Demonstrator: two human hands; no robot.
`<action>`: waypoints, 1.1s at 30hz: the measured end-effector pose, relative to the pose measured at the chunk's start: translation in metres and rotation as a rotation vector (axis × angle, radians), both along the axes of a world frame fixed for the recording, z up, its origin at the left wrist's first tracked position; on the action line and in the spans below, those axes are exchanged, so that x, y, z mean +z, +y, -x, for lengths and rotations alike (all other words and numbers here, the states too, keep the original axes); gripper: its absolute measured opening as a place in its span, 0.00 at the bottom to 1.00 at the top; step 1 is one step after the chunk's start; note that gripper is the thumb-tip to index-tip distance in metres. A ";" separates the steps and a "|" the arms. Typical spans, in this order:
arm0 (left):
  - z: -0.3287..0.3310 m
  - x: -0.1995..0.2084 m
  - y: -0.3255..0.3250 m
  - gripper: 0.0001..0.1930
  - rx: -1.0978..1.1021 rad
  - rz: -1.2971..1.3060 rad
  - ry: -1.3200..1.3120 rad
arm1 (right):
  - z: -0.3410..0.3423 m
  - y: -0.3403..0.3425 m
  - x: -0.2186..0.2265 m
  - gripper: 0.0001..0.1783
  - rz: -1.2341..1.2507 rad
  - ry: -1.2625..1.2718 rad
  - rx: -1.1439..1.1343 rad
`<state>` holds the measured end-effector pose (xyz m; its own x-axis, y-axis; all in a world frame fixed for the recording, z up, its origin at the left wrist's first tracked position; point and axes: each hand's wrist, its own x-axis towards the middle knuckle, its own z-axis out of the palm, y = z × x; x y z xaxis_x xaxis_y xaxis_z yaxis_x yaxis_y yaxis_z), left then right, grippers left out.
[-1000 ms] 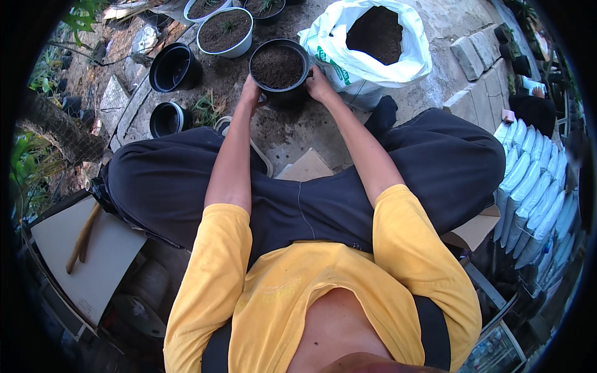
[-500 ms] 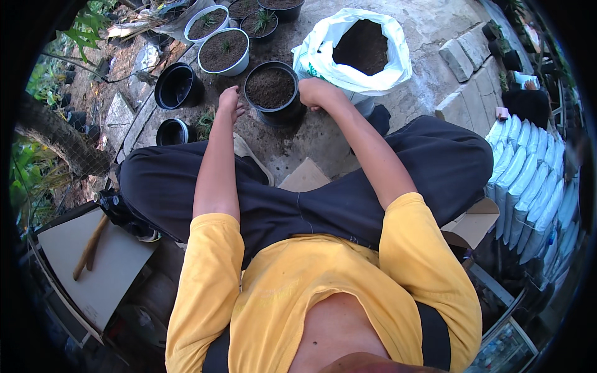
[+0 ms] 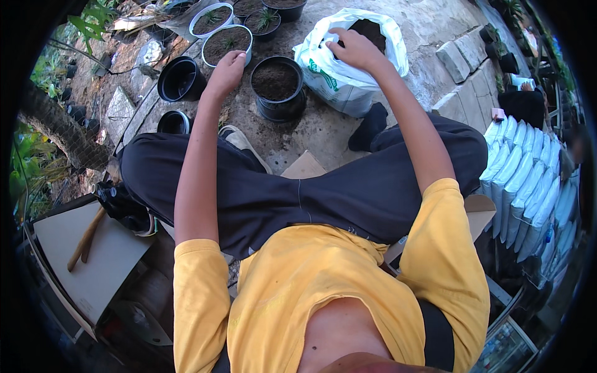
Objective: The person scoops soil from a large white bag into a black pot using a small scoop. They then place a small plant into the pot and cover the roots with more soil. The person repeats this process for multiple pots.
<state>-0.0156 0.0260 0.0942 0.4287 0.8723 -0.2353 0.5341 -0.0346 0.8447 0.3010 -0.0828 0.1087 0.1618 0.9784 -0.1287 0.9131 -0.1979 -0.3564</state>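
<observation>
My right hand [image 3: 356,50] is over the mouth of a white plastic sack [image 3: 339,90] of dark soil [image 3: 371,32], fingers apart and nothing seen in them. My left hand [image 3: 227,73] hovers by the near rim of a white pot [image 3: 249,52] that holds soil and a small green plant. Most of its fingers are hidden behind the hand, so I cannot tell whether it grips anything. Between my hands stands a black pot [image 3: 278,107] partly filled with soil [image 3: 274,82], untouched by either.
Two black pots, a larger one [image 3: 180,79] and a smaller one [image 3: 173,122], stand at the left. Behind are another white pot [image 3: 211,20] and several black pots with soil. Concrete blocks [image 3: 454,61] and stacked pale bags [image 3: 516,177] lie at the right, where another person sits.
My right hand has gone from the black pot's rim up to the sack's mouth. My left hand has risen away from the black pot toward the white pot.
</observation>
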 end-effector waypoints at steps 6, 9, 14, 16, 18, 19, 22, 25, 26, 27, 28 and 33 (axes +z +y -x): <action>-0.003 -0.033 -0.019 0.26 -0.055 -0.024 0.004 | 0.025 -0.064 -0.124 0.33 0.118 -0.210 -0.052; -0.005 -0.047 -0.018 0.26 -0.060 -0.145 0.076 | 0.026 -0.067 -0.130 0.32 0.014 -0.136 -0.025; -0.011 -0.068 -0.013 0.29 0.003 -0.237 0.121 | 0.007 -0.049 -0.109 0.25 -0.301 0.313 -0.222; -0.018 -0.071 -0.017 0.30 0.027 -0.264 0.139 | -0.017 -0.046 -0.114 0.24 -0.196 0.140 -0.155; -0.018 -0.081 -0.016 0.31 0.040 -0.249 0.142 | -0.020 -0.042 -0.112 0.23 0.057 -0.026 -0.088; -0.017 -0.086 -0.016 0.32 0.035 -0.218 0.132 | -0.016 -0.042 -0.114 0.23 0.093 -0.023 -0.074; -0.016 -0.084 -0.023 0.32 0.009 -0.143 0.112 | -0.002 -0.038 -0.117 0.23 0.183 0.002 -0.062; -0.012 -0.087 -0.027 0.29 0.042 -0.135 0.082 | 0.010 -0.029 -0.117 0.23 0.238 0.062 -0.073; -0.012 -0.086 -0.029 0.28 0.036 -0.118 0.075 | 0.007 -0.025 -0.122 0.25 0.282 0.084 -0.103; -0.015 -0.086 -0.029 0.28 0.024 -0.101 0.062 | -0.001 -0.022 -0.136 0.25 0.284 0.085 -0.098; -0.019 -0.085 -0.029 0.27 0.026 -0.090 0.047 | -0.008 -0.020 -0.150 0.26 0.287 0.087 -0.094; -0.019 -0.090 -0.029 0.25 0.067 -0.104 0.060 | -0.021 -0.010 -0.152 0.24 0.272 0.196 -0.036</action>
<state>0.0038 -0.0031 0.0042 0.3562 0.9197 -0.1653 0.5879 -0.0831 0.8047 0.3217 -0.0931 -0.0433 0.1421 0.8980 -0.4163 0.8229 -0.3410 -0.4546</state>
